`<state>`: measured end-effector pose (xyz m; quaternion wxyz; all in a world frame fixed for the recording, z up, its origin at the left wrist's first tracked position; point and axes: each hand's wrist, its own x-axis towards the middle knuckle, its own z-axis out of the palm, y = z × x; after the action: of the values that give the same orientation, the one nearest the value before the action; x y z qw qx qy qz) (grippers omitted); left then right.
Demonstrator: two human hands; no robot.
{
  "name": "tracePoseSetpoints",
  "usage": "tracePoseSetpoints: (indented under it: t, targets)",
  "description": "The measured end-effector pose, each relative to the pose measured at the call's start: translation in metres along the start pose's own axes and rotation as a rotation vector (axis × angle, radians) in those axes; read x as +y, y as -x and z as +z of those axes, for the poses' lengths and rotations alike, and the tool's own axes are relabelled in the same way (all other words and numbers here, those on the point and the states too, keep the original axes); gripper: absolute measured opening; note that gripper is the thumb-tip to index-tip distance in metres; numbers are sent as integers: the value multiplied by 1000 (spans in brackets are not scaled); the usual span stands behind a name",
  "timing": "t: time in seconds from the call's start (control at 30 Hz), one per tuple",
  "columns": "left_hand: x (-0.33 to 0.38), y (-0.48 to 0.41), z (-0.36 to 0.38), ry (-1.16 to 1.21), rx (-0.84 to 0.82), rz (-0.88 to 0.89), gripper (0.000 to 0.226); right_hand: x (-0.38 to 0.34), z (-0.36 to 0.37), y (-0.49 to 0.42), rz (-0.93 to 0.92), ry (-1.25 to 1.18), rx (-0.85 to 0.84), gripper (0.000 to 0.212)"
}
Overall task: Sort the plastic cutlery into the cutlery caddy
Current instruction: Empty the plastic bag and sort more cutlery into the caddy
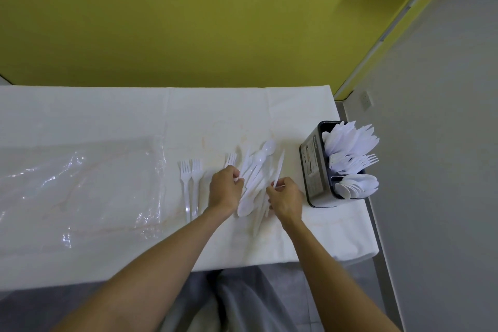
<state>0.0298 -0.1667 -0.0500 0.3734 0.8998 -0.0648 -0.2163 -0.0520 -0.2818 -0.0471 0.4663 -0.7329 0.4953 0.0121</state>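
A loose pile of white plastic cutlery point(256, 172), spoons and knives, lies on the white table between my hands. My left hand point(225, 188) pinches pieces at the pile's left edge; which piece it grips is unclear. My right hand point(286, 198) grips a white plastic knife point(279, 168) by its handle, blade pointing away. Two forks point(190, 183) lie side by side to the left, and a third fork's tines point(230, 159) show above my left hand. The dark cutlery caddy point(314, 170) stands at the right, holding knives, forks and spoons in separate sections.
A crumpled clear plastic bag point(80, 186) covers the table's left part. The table's right edge point(372, 224) runs just beside the caddy, with grey floor beyond. A yellow wall stands behind the table. My legs in grey trousers show below the front edge.
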Motion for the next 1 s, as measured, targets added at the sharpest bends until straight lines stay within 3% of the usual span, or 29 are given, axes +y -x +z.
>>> tracePoseSetpoints:
  t: [0.2,0.4,0.67,1.0]
  targets:
    - [-15,-3,-11,-91,99,31,7,-10,7,-1,-76,5,2,14]
    - [-15,-6,-6,-305,46,190,16,-15,27,-8,-67,180,-48,27]
    - [-21,-5,-7,-457,36,156,14,-25,38,-14,32,199,-39,26]
    - [-32,-4,-19,-266,33,122,2,-32,15,-16,24,82,-96,23]
